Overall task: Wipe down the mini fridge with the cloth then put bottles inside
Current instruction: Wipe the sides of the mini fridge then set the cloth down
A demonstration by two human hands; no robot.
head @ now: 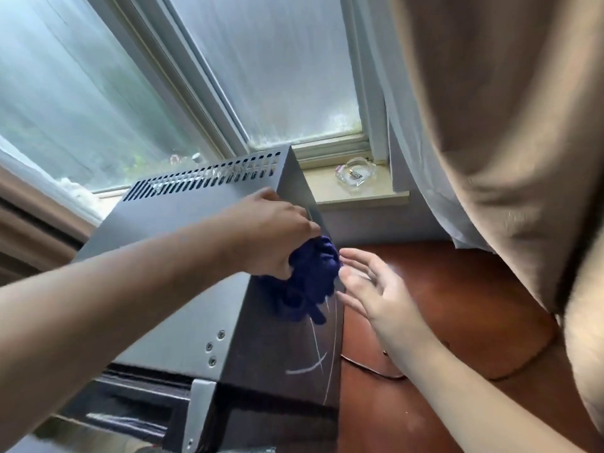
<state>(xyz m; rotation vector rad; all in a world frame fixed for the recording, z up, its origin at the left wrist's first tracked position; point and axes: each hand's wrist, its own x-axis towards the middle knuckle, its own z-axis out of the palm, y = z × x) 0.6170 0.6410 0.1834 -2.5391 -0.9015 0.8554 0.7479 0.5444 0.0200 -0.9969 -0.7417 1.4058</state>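
The mini fridge [183,256] is a dark grey box with vent slots along its back top edge, standing under a window. My left hand [274,233] reaches across its top and is shut on a bunched dark blue cloth [310,276], which hangs over the fridge's upper right edge onto its scratched right side. My right hand [376,289] hovers beside the cloth with fingers spread, its fingertips close to the cloth and holding nothing. No bottles are in view.
A reddish-brown wooden surface [441,322] lies to the right of the fridge, with a dark cable [519,364] on it. A beige curtain [510,142] hangs at the right. A glass ashtray [354,175] sits on the window sill [359,194].
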